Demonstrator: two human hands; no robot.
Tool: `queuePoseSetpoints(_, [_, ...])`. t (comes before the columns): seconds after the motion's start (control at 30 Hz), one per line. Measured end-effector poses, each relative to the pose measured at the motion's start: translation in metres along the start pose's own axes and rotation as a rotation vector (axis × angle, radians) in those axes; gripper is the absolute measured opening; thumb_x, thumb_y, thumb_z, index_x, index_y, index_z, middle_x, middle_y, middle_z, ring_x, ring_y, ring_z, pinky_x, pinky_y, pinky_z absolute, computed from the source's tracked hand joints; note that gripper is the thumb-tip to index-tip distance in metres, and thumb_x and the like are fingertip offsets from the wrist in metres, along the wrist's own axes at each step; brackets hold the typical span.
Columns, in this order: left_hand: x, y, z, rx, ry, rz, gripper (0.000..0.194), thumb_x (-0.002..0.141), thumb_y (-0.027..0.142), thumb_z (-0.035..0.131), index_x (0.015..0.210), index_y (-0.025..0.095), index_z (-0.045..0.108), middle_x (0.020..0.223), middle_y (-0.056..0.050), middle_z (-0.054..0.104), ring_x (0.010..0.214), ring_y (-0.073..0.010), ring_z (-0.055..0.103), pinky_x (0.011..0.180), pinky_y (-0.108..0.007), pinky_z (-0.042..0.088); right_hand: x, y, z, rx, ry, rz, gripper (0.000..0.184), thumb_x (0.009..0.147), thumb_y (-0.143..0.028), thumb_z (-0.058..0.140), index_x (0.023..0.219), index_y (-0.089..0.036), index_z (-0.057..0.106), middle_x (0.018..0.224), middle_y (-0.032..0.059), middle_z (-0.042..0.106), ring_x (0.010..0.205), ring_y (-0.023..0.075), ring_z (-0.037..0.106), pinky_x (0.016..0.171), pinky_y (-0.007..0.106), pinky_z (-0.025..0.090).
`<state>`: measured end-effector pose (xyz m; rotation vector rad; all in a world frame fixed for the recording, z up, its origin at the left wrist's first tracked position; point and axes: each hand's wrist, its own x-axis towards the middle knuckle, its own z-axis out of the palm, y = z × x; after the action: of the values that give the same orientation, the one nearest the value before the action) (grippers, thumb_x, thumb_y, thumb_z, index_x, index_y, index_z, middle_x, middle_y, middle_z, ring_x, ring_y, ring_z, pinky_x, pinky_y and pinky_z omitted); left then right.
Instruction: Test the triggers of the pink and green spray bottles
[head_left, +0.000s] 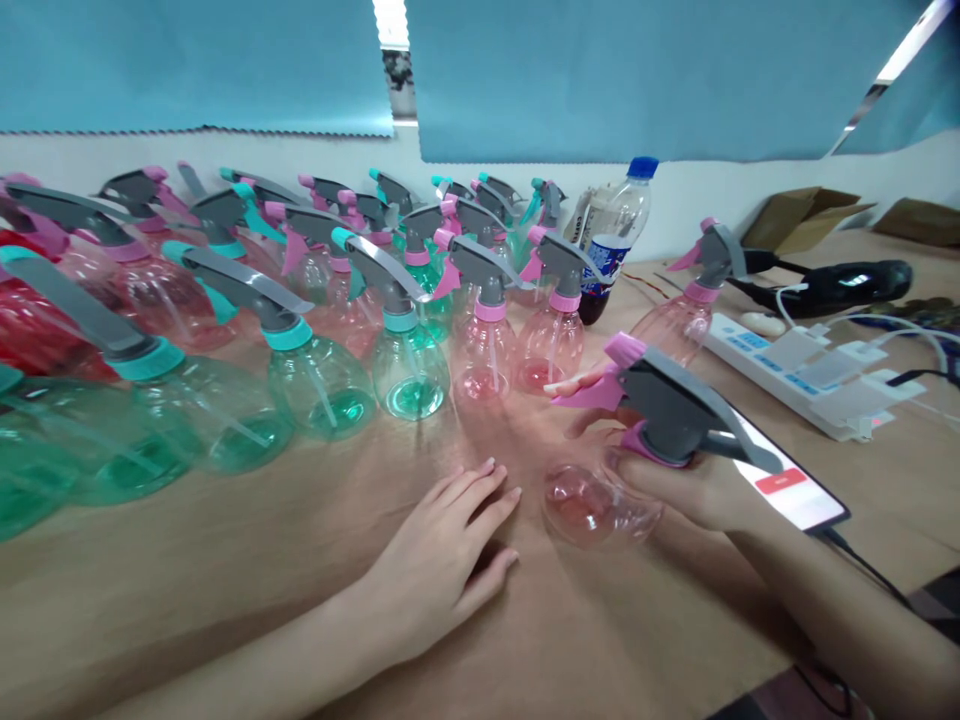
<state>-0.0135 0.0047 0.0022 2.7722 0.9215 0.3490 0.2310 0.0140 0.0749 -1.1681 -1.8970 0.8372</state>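
Note:
My right hand [675, 485] is wrapped round the neck of a clear pink spray bottle [592, 505], just under its grey and pink trigger head. One finger reaches forward along the pink trigger. The bottle leans, its base toward the middle of the table. My left hand [454, 545] lies flat on the brown tabletop, fingers stretched out and holding nothing, a little left of that bottle. Beyond the hands stand a pink spray bottle [551, 345], another pink one [484, 355] and a green spray bottle [410, 370].
Several more green and pink spray bottles crowd the left and back. A soda bottle [607, 245] with a blue cap stands near the wall. To the right lie a white power strip [780, 375] with plugs, a lit phone [802, 495] and a cardboard box [799, 220].

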Motion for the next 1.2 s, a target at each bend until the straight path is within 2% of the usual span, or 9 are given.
queuePoseSetpoints(0.13, [0.0, 0.001, -0.001, -0.006, 0.01, -0.002, 0.043, 0.094, 0.03, 0.05, 0.133, 0.013, 0.048, 0.139, -0.015, 0.05, 0.132, -0.0288, 0.042, 0.106, -0.049, 0.038, 0.0, -0.003, 0.003, -0.025, 0.13, 0.015, 0.009, 0.069, -0.019, 0.054, 0.072, -0.025, 0.059, 0.071, -0.0001, 0.065, 0.061, 0.0162, 0.059, 0.058, 0.028, 0.05])
queuePoseSetpoints(0.3, [0.001, 0.0, -0.003, -0.004, 0.017, 0.0, 0.042, 0.094, 0.03, 0.05, 0.133, 0.014, 0.049, 0.139, -0.014, 0.051, 0.131, -0.0285, 0.043, 0.106, -0.049, 0.039, 0.004, -0.006, 0.006, -0.019, 0.201, 0.004, 0.003, 0.064, -0.022, 0.053, 0.064, -0.024, 0.055, 0.054, -0.0036, 0.051, 0.044, 0.0121, 0.042, 0.041, 0.024, 0.037])
queuePoseSetpoints(0.5, [0.002, 0.001, -0.002, 0.005, 0.011, 0.003, 0.042, 0.094, 0.028, 0.051, 0.132, 0.013, 0.049, 0.139, -0.015, 0.05, 0.131, -0.0287, 0.043, 0.105, -0.05, 0.039, 0.003, -0.005, 0.005, -0.067, 0.248, -0.014, 0.016, 0.064, -0.022, 0.054, 0.052, -0.025, 0.043, 0.049, -0.0043, 0.043, 0.043, 0.0118, 0.036, 0.037, 0.023, 0.03])
queuePoseSetpoints(0.67, [0.002, 0.0, -0.003, 0.008, 0.021, 0.012, 0.042, 0.094, 0.028, 0.051, 0.132, 0.012, 0.049, 0.138, -0.015, 0.05, 0.131, -0.0289, 0.043, 0.105, -0.05, 0.039, 0.0, -0.005, 0.005, -0.107, 0.267, -0.031, 0.008, 0.065, -0.025, 0.054, 0.058, -0.025, 0.051, 0.055, -0.0022, 0.05, 0.047, 0.0141, 0.043, 0.041, 0.025, 0.036])
queuePoseSetpoints(0.8, [0.003, 0.0, -0.003, 0.009, 0.016, 0.01, 0.042, 0.094, 0.028, 0.051, 0.132, 0.012, 0.049, 0.138, -0.016, 0.051, 0.131, -0.029, 0.043, 0.104, -0.05, 0.04, 0.0, -0.002, 0.005, -0.134, 0.331, -0.05, 0.008, 0.063, -0.023, 0.057, 0.057, -0.025, 0.054, 0.048, -0.0042, 0.045, 0.041, 0.012, 0.038, 0.037, 0.024, 0.033])
queuePoseSetpoints(0.9, [0.003, 0.001, -0.002, 0.0, 0.018, 0.01, 0.042, 0.093, 0.028, 0.051, 0.132, 0.012, 0.049, 0.138, -0.015, 0.051, 0.131, -0.0293, 0.043, 0.104, -0.05, 0.04, 0.002, 0.0, 0.006, -0.098, 0.313, -0.037, 0.005, 0.063, -0.023, 0.059, 0.066, -0.026, 0.062, 0.048, -0.0048, 0.046, 0.044, 0.0138, 0.046, 0.042, 0.026, 0.042])
queuePoseSetpoints(1.0, [0.002, 0.0, -0.001, -0.004, 0.028, 0.011, 0.042, 0.094, 0.029, 0.051, 0.132, 0.012, 0.049, 0.138, -0.015, 0.051, 0.131, -0.0291, 0.043, 0.105, -0.05, 0.039, 0.004, 0.001, 0.008, -0.011, 0.237, -0.03, 0.007, 0.065, -0.021, 0.06, 0.069, -0.026, 0.064, 0.059, -0.0015, 0.06, 0.061, 0.0194, 0.062, 0.059, 0.032, 0.054])
queuePoseSetpoints(1.1, [0.002, 0.0, 0.0, -0.008, 0.034, 0.014, 0.042, 0.094, 0.029, 0.05, 0.133, 0.013, 0.048, 0.138, -0.015, 0.051, 0.131, -0.0288, 0.042, 0.106, -0.049, 0.038, 0.004, 0.003, 0.01, 0.08, 0.186, -0.019, 0.006, 0.067, -0.022, 0.059, 0.066, -0.026, 0.063, 0.074, 0.0017, 0.069, 0.079, 0.0237, 0.068, 0.075, 0.039, 0.057])
queuePoseSetpoints(1.2, [0.002, 0.0, -0.001, -0.009, 0.028, 0.01, 0.041, 0.094, 0.03, 0.05, 0.132, 0.013, 0.049, 0.138, -0.015, 0.051, 0.131, -0.0288, 0.043, 0.105, -0.049, 0.039, 0.003, 0.005, 0.01, 0.122, 0.134, 0.053, 0.007, 0.067, -0.022, 0.058, 0.063, -0.025, 0.062, 0.086, 0.0031, 0.072, 0.091, 0.026, 0.069, 0.083, 0.042, 0.056])
